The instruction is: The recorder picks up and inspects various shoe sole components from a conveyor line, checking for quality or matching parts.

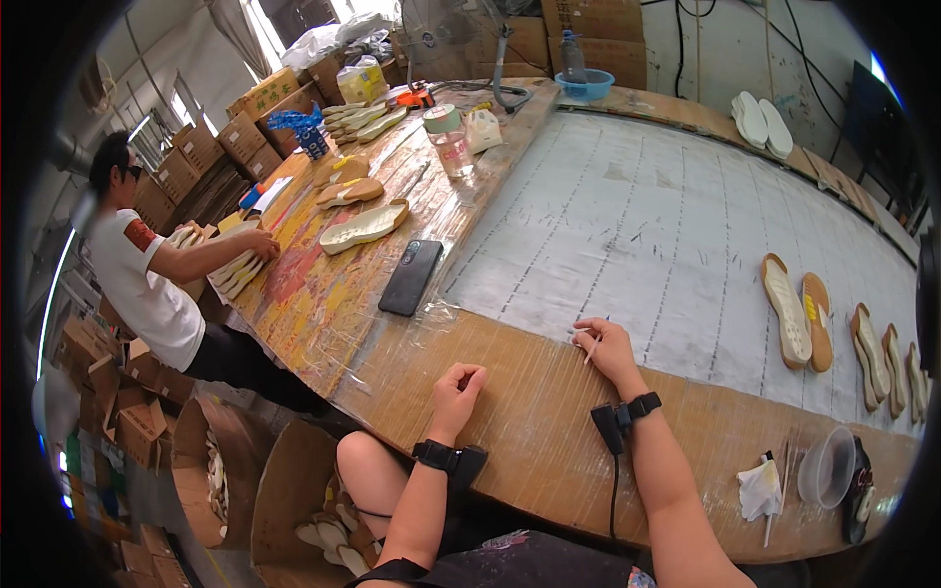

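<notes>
My right hand (610,355) rests at the near edge of the grey sheet with its fingers pinched on a thin white stick (590,350). What kind of tool the stick is, I cannot make out. Closed in a loose fist, my left hand (457,400) is over the bare wooden table edge, and nothing shows in it. A black phone (411,278) lies beyond my left hand. To the right, several shoe soles, among them a cream-lined sole (787,312) and a tan sole (817,318), lie on the grey sheet (627,235).
At the near right are a clear plastic tub (825,467), a crumpled white cloth (760,490) and black-handled scissors (861,495). A bottle with a green lid (450,142) stands on the left table. A co-worker (162,260) handles soles there. Cardboard boxes (294,490) holding soles stand below left.
</notes>
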A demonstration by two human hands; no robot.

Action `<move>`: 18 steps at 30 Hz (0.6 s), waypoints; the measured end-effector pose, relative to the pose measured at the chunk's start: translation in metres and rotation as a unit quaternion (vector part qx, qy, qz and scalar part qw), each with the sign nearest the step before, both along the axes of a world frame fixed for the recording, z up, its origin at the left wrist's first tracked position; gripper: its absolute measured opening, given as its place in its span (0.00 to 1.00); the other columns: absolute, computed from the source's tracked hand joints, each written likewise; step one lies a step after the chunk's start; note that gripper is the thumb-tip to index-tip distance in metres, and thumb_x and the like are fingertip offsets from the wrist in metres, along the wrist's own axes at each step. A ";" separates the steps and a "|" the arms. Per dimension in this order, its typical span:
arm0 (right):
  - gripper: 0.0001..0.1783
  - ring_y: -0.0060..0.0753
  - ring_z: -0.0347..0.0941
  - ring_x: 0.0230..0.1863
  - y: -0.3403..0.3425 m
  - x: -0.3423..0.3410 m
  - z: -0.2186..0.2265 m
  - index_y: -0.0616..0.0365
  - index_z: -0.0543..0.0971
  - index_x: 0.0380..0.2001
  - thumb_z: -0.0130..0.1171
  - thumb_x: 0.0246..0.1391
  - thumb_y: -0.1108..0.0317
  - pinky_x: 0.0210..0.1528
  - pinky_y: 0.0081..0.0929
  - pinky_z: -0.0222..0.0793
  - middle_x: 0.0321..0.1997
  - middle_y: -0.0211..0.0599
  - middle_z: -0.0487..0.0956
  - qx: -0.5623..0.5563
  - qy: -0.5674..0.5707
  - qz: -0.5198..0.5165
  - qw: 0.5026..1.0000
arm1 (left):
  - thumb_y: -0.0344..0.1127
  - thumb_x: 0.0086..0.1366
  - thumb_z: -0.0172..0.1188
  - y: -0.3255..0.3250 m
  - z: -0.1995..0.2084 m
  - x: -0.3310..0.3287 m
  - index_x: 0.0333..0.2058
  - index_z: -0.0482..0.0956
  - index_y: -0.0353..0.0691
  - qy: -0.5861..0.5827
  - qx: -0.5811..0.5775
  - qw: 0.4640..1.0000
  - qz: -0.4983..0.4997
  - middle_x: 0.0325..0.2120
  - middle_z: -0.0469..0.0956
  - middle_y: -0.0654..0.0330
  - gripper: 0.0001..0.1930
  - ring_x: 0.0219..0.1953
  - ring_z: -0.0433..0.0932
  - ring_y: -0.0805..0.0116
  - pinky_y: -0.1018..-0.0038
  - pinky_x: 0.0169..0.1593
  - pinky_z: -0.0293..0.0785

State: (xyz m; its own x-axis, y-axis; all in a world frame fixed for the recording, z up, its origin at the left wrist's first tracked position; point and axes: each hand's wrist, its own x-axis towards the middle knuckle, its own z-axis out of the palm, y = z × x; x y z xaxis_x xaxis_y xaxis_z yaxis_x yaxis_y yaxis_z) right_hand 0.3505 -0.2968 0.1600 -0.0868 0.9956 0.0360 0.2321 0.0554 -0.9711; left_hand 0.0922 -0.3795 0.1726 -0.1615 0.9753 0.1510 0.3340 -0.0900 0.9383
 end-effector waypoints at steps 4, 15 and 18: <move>0.12 0.26 0.76 0.28 0.000 0.000 -0.003 0.62 0.78 0.35 0.55 0.45 0.71 0.31 0.21 0.70 0.26 0.38 0.80 -0.006 0.019 -0.007 1.000 | 0.31 0.59 0.57 -0.001 0.001 0.002 0.30 0.76 0.33 0.000 0.000 1.000 0.000 0.22 0.72 0.70 0.06 0.25 0.68 0.84 0.85 0.30 0.65; 0.11 0.26 0.76 0.29 -0.004 0.004 0.002 0.62 0.78 0.36 0.55 0.46 0.72 0.32 0.21 0.69 0.29 0.39 0.81 -0.006 0.003 -0.010 1.000 | 0.32 0.58 0.58 -0.004 0.003 0.008 0.29 0.77 0.33 -0.011 0.008 1.000 0.009 0.20 0.71 0.68 0.07 0.22 0.66 0.82 0.84 0.27 0.64; 0.11 0.26 0.76 0.29 -0.006 0.005 0.004 0.62 0.78 0.36 0.54 0.47 0.72 0.33 0.21 0.69 0.30 0.39 0.81 -0.012 0.006 -0.004 1.000 | 0.32 0.58 0.58 -0.004 0.001 0.007 0.29 0.77 0.33 -0.007 0.008 1.000 0.008 0.20 0.71 0.69 0.07 0.22 0.66 0.83 0.84 0.27 0.64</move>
State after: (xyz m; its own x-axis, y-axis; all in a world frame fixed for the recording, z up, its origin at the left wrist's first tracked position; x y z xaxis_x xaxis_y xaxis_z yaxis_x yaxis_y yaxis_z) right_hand 0.3559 -0.3028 0.1640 -0.0785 0.9968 0.0125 0.2215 0.0297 -0.9747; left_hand 0.0994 -0.3840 0.1740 -0.1785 0.9702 0.1640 0.3221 -0.0999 0.9414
